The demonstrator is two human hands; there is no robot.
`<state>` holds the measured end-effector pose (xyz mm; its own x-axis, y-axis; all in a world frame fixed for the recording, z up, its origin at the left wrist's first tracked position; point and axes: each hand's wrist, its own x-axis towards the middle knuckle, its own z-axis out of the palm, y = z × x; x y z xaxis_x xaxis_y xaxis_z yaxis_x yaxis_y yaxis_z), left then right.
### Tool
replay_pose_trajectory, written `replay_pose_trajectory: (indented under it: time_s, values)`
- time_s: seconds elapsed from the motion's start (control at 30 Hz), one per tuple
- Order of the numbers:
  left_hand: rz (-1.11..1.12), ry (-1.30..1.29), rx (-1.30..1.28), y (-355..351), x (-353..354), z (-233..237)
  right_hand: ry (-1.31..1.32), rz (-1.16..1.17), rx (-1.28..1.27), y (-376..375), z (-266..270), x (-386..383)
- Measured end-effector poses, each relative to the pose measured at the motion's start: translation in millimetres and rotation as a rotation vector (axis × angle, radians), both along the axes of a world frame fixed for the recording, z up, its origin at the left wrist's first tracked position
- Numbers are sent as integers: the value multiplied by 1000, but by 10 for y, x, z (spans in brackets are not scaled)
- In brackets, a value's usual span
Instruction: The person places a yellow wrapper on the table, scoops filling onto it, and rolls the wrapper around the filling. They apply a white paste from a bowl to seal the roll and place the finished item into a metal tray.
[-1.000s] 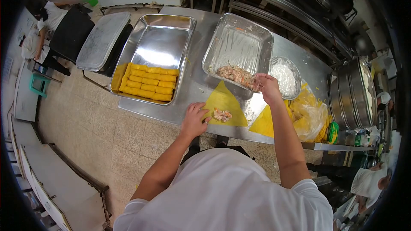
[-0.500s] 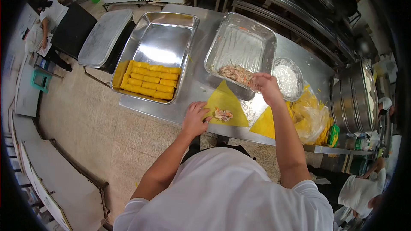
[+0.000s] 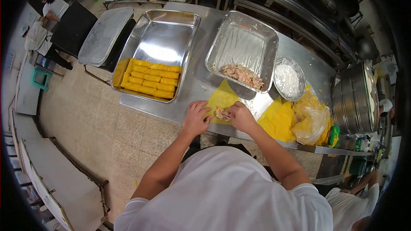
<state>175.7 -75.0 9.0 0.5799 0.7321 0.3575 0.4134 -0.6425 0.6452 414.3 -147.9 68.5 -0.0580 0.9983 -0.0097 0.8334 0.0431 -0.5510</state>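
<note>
Yellow wrapper sheet (image 3: 221, 96), one, at 12 o'clock on counter (image 3: 196, 81): left fingers (image 3: 203, 105) spread at its edge, right fingers (image 3: 234, 110) bunched at minced filling (image 3: 221, 114), grip indeterminable; overly firm pressing could tear it.

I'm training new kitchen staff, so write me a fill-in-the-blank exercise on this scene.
The rolls in the wide tray are coloured ____.
The round bowl holds something coloured ____.
The hand nearer the plastic bag is the person's ____ one.

Missing words: yellow; white; right.
</note>
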Motion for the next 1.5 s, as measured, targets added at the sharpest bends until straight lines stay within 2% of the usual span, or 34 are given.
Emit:
replay_pose_trajectory:
  time_s: [0.13,0.23,0.33,0.43,0.53,0.67,0.73,0.83,0.93,1.03,1.13,1.23,1.27,1.33,1.4,1.5]
  values:
    - [-1,13,2,-1,6,-4,-38,61,66,-16,-106,-7]
    - [-5,14,-4,3,6,0,-30,56,-129,20,-197,57]
    - [-2,15,-8,3,9,-8,-14,24,-160,18,-157,70]
    - [-1,23,-10,3,14,-16,-74,78,27,16,-36,-9]
    - [-2,23,-17,4,18,-25,-144,187,73,81,-214,-67]
    - [-4,23,-7,10,22,-36,-146,146,113,62,-262,-172]
    - [-4,30,-5,4,24,-43,-98,111,176,38,-102,-230]
    - [-4,-3,2,6,38,-70,-183,191,176,76,-244,-210]
    - [3,7,-45,-1,37,-67,-59,103,180,51,-203,-193]
    - [22,9,-46,-27,42,-55,-161,126,75,-16,-160,-64]
    - [5,27,-38,-7,30,-33,14,50,29,-40,-119,34]
    - [2,22,-21,-10,25,-22,101,-161,237,83,120,355]
    - [7,21,-23,-11,31,-27,7,-170,305,148,106,560]
    - [16,24,-28,-20,30,-41,-142,-272,208,263,391,801]
    - [20,24,-45,-26,27,-48,-191,-186,8,365,341,1019]
    - [19,30,-38,-11,37,-33,-265,-105,82,404,271,1079]
